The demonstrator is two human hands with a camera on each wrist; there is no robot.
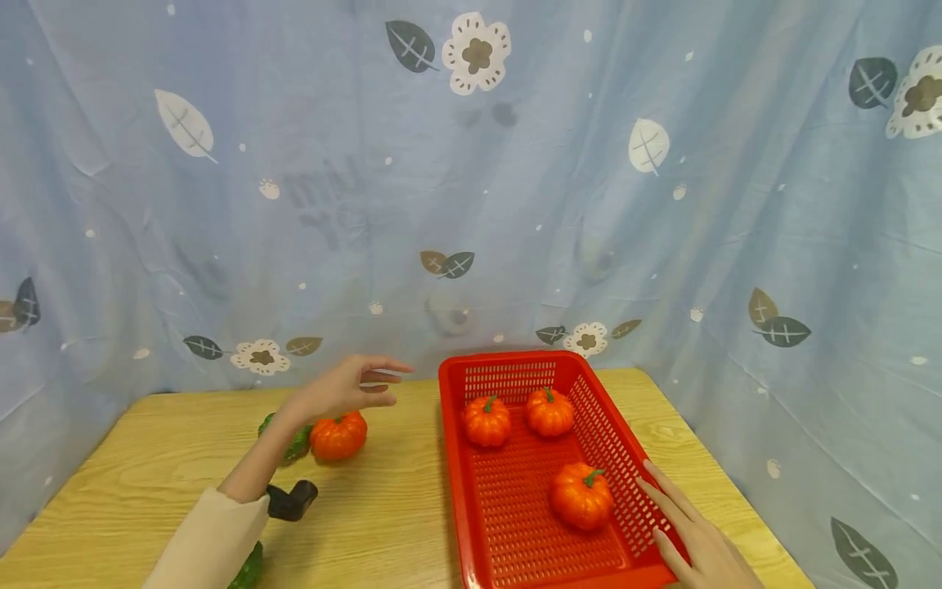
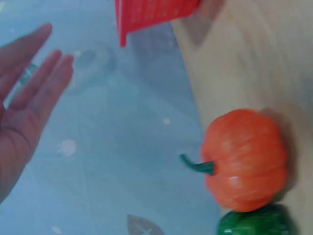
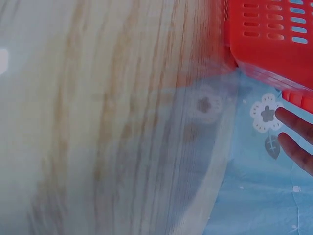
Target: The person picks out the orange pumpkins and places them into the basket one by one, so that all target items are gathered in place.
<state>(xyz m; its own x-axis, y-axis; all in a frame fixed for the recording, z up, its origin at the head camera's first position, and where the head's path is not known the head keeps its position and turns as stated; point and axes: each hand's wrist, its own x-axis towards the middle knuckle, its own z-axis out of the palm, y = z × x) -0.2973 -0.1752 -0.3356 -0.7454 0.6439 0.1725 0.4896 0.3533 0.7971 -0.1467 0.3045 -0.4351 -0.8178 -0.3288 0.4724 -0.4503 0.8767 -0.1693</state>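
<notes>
My left hand (image 1: 352, 386) hovers above the table, fingers extended and holding nothing. Just below it sits an orange pumpkin (image 1: 338, 438) with a green stem, larger in the left wrist view (image 2: 247, 159). A dark green bumpy vegetable (image 2: 254, 223) lies against that pumpkin, its kind unclear; my forearm partly covers it in the head view. Beside the right wall of a red plastic basket (image 1: 450, 458), my right hand (image 1: 702, 544) has its fingers stretched at the rim; whether they touch it I cannot tell. Three orange pumpkins (image 1: 581, 496) lie inside the basket.
Another green object (image 1: 250, 566) shows partly behind my left sleeve. A black device (image 1: 293, 501) sits at my left wrist. The wooden table (image 1: 390, 507) meets a blue patterned curtain (image 1: 331, 204) at the back and right.
</notes>
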